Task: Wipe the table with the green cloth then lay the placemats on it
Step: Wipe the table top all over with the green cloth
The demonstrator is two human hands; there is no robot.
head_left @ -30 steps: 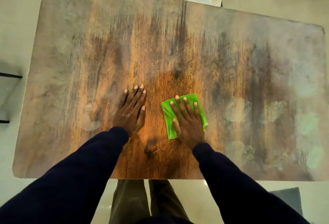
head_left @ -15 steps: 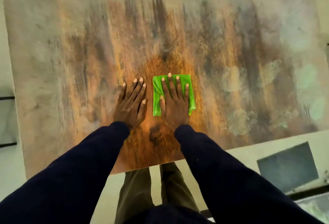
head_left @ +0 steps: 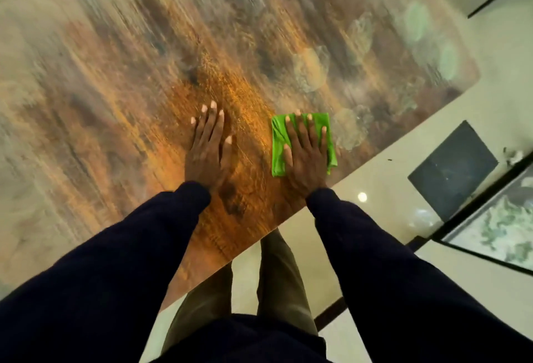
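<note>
A folded green cloth (head_left: 277,143) lies flat on the wooden table (head_left: 121,80) close to its near edge. My right hand (head_left: 307,152) presses down on the cloth with straight, spread fingers. To its left, my left hand (head_left: 208,143) rests flat on the bare wood, fingers straight. Both arms wear dark sleeves. No placemats are in view.
The table's near edge runs diagonally from lower left to upper right, with its right corner (head_left: 473,74) rounded. On the pale floor to the right lie a dark square mat (head_left: 452,171) and a black-framed glass panel (head_left: 496,230). My legs stand below the edge.
My right hand slid the cloth to the right, away from my left hand. The view swung, so the table now looks tilted. The left hand stayed flat on the wood.
</note>
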